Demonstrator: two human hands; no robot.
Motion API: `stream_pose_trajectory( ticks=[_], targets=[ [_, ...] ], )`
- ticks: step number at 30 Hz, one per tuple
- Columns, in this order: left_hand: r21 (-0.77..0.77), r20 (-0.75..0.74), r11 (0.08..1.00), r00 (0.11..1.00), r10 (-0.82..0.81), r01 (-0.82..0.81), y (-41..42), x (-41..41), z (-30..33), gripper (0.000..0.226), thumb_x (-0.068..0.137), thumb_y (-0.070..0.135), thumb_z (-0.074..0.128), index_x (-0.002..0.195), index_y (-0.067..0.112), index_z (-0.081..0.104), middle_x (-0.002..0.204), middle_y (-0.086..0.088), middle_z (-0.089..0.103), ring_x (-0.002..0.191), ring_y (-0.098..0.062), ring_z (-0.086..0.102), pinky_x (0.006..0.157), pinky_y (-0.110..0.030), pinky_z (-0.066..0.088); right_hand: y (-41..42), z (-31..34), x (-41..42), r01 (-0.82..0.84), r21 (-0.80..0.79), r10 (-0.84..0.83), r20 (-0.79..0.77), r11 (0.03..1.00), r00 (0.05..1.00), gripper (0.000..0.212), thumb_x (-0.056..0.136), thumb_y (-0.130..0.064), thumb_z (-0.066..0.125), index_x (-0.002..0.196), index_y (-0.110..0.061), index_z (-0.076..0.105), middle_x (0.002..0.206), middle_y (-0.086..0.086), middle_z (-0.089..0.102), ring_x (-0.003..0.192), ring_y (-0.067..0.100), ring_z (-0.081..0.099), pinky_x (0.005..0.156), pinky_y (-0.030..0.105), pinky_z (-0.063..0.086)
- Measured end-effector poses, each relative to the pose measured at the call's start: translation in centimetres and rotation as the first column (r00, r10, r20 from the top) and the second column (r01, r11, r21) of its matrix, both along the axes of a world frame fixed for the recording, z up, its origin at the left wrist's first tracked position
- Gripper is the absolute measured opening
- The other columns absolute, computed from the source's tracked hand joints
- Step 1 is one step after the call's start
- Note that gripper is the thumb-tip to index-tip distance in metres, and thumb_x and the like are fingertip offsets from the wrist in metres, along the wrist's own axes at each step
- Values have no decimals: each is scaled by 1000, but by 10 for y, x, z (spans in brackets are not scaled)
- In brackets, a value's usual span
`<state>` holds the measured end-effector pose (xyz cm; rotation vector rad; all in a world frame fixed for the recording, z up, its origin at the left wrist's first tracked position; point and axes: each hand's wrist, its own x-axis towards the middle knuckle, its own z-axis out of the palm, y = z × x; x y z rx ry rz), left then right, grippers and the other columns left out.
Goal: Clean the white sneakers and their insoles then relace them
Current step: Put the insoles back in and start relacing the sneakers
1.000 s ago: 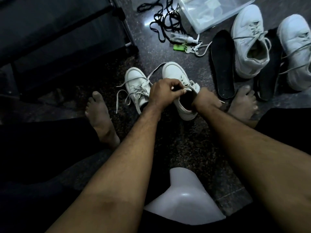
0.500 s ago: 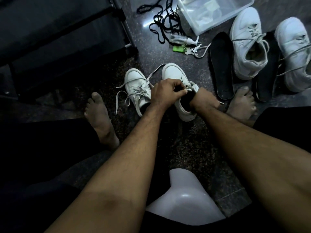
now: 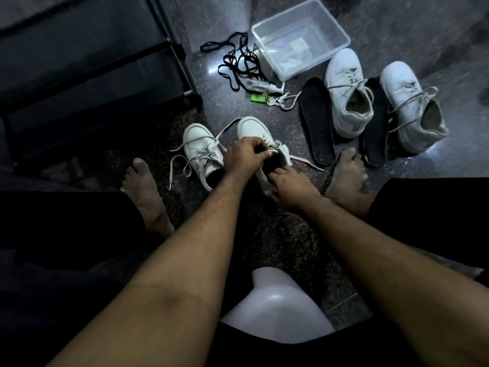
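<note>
Two small white sneakers stand on the dark floor between my feet. My left hand (image 3: 243, 157) grips the tongue and lace of the right-hand small sneaker (image 3: 254, 128). My right hand (image 3: 288, 186) holds that sneaker's heel, with fingers at its dark opening. The other small sneaker (image 3: 201, 147) sits just left, its grey laces loose. Two larger white sneakers (image 3: 349, 94) (image 3: 410, 107) lie at the right, each beside a black insole (image 3: 316, 120) (image 3: 374, 128).
A clear plastic tub (image 3: 299, 35) stands at the back. Black laces (image 3: 238, 64), a small spray bottle (image 3: 260, 86) and a green tag with keys (image 3: 258, 98) lie near it. A dark rack (image 3: 92, 62) fills the left. My bare feet (image 3: 144, 189) (image 3: 346, 173) flank the shoes.
My right hand has drawn back from inside the sneaker to its heel. The camera view tilted up, showing more of the tub.
</note>
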<state>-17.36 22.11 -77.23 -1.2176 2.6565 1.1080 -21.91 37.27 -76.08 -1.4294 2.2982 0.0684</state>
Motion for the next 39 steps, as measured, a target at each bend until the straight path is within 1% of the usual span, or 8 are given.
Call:
stream_pose_trajectory(
  ticks=[4,9,13,16,23,29,34,39],
  targets=[
    [-4,4,1000,1000,-2,2,2,3,1,28,76,56,75,95,35,74,91,10,73,91,-15,67,72,-27,48,-22,7,0,51,218,-86,150,975,985,49,86,-37,67,122,-8,50,122,16,61,114,35,56,89,40,49],
    [13,0,1000,1000,-14,14,-1,3,1,27,76,55,76,94,35,74,90,11,73,89,-12,66,69,-25,44,-44,-1,-4,50,409,-160,240,911,957,53,85,-31,67,133,-13,56,127,13,64,115,34,61,98,39,49],
    [23,4,999,1000,-28,28,-4,2,-2,26,75,56,75,93,36,74,87,12,73,86,-12,66,69,-26,47,-52,-2,-9,117,476,-223,171,872,960,48,93,-33,57,135,-10,55,135,13,58,125,32,55,101,39,44],
    [33,2,999,999,-33,33,-5,1,-4,27,75,57,75,92,36,74,85,13,72,85,-10,65,68,-25,46,-54,-3,-10,129,471,-205,114,872,972,44,96,-33,53,134,-12,56,138,10,56,129,29,52,103,40,42],
    [41,14,999,1000,-24,23,-4,-2,-5,26,74,56,76,91,36,74,85,13,71,85,-12,65,67,-25,43,-37,-7,-1,108,265,-116,14,958,993,33,99,-19,47,130,-9,56,130,11,58,122,29,54,93,44,48],
    [23,20,999,999,-38,38,-5,0,-5,27,74,56,76,94,37,74,92,14,74,89,-14,67,71,-26,48,-43,3,3,160,308,-184,48,938,982,33,97,-25,51,125,-9,59,122,12,64,114,32,60,98,43,45],
    [-2,11,1000,1000,-22,22,-3,2,-5,27,73,57,75,93,38,74,90,11,74,88,-16,68,75,-30,53,-48,6,2,122,357,-183,141,926,973,45,95,-28,50,138,-14,47,131,10,60,126,28,53,112,48,24],
    [5,26,1000,999,-29,29,-4,1,-4,28,74,57,75,94,37,73,89,12,73,88,-15,68,74,-29,53,-46,1,7,127,327,-166,93,936,982,40,98,-23,45,137,-13,47,129,11,60,123,30,55,108,49,31]
  ],
)
